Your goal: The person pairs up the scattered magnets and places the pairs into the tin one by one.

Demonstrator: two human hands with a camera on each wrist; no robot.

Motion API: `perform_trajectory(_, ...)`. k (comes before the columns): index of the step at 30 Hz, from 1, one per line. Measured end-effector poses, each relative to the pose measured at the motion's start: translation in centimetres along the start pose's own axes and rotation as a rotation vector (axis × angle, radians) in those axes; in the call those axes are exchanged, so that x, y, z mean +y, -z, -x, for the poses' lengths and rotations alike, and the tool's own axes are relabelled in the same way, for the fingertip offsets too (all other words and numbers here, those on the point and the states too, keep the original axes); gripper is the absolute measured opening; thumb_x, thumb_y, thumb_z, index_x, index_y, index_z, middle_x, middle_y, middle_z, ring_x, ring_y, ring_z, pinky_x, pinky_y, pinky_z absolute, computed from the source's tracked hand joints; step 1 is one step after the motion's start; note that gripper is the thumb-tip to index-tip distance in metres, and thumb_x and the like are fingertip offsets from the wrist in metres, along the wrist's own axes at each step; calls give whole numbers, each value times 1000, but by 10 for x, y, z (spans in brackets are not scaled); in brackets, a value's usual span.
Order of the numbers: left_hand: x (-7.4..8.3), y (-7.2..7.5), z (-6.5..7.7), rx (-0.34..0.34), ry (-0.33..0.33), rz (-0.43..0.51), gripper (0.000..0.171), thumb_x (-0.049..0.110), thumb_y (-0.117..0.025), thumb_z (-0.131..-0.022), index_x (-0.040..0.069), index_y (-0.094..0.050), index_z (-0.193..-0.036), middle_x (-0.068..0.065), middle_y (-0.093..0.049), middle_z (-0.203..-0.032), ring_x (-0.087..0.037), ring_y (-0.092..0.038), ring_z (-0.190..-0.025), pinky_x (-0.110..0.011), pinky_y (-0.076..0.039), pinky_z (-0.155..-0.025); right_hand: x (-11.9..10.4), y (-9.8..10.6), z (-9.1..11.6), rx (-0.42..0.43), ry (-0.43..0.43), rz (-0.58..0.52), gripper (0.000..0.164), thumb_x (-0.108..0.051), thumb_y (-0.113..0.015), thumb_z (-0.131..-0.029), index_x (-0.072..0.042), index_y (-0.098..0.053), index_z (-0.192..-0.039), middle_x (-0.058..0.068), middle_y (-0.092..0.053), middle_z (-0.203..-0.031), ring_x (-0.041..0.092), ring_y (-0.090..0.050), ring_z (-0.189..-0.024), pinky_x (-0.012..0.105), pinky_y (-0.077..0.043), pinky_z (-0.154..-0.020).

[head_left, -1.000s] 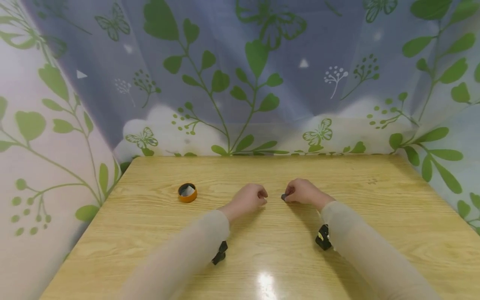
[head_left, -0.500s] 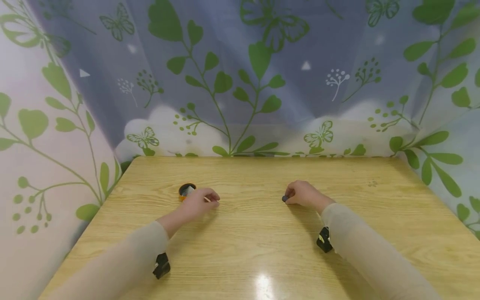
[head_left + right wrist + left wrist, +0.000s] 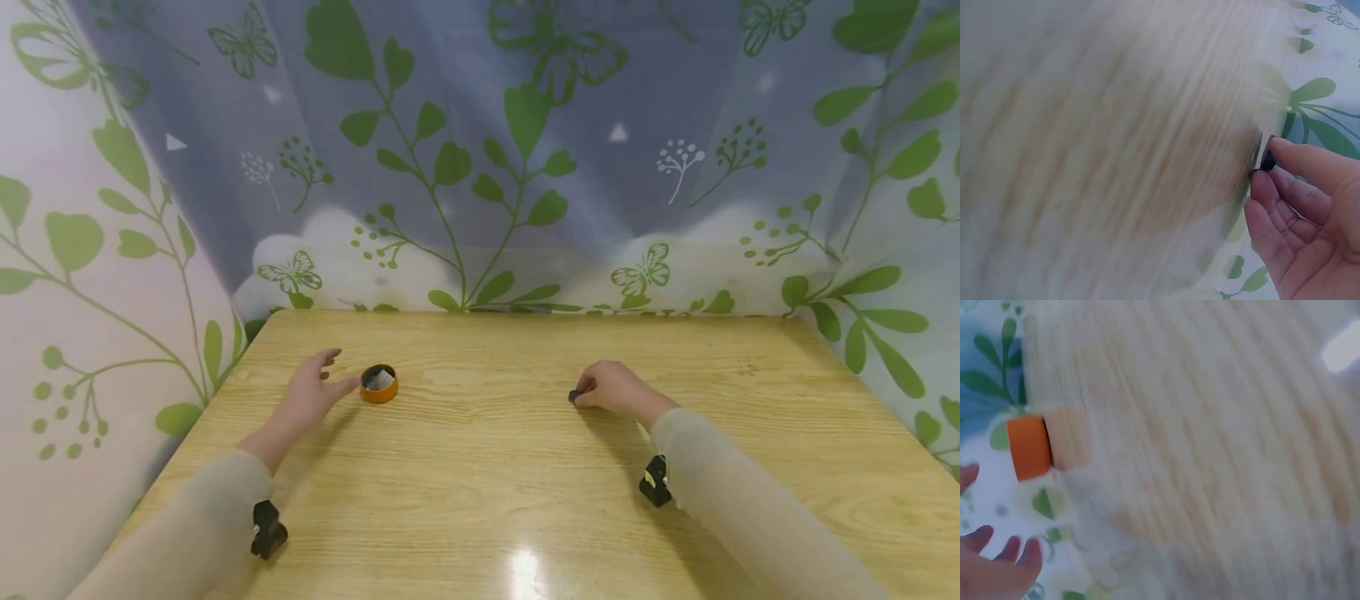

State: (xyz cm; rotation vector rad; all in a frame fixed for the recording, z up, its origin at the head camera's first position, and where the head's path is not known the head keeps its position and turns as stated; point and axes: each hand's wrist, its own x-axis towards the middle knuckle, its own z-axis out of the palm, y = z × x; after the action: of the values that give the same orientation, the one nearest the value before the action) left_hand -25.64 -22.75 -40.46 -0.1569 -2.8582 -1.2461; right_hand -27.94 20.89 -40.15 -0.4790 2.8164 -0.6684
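My left hand (image 3: 309,396) is spread beside a small round orange container (image 3: 379,393), its thumb tip right at the near-left of the rim. The container has a dark inside with a pale grey-white piece in it. In the left wrist view the orange side wall (image 3: 1029,448) stands on the table, with spread fingers (image 3: 1030,555) apart from it. Right of the middle, my right hand (image 3: 611,387) pinches a small dark piece (image 3: 574,397) between thumb and fingertips, low over the table. The right wrist view shows the dark piece (image 3: 1268,155) edge-on, partly hidden by the fingers.
Both hands are over a light wood-grain table (image 3: 480,467). A leaf-and-butterfly patterned curtain (image 3: 465,167) hangs along its back edge and sides. Black wrist cameras sit under both sleeves (image 3: 202,508).
My left hand has swept left from the middle, passing in front of the orange container, and its fingers have spread on the container's left side. The right hand keeps its place and its pinch.
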Motion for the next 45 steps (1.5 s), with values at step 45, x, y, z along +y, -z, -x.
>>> perform_trajectory(45,-5,-16,-27,-285,169,47,73,30,-66,-88,2,-29,-145,-29,-39,-133,-35,-52,-110,-39,-47,-86,-52,-22,-34,98,158,-89,20,-12,-70,-84,2,-68,-98,7,-67,-89,18,-62,-82,32,-50,-74)
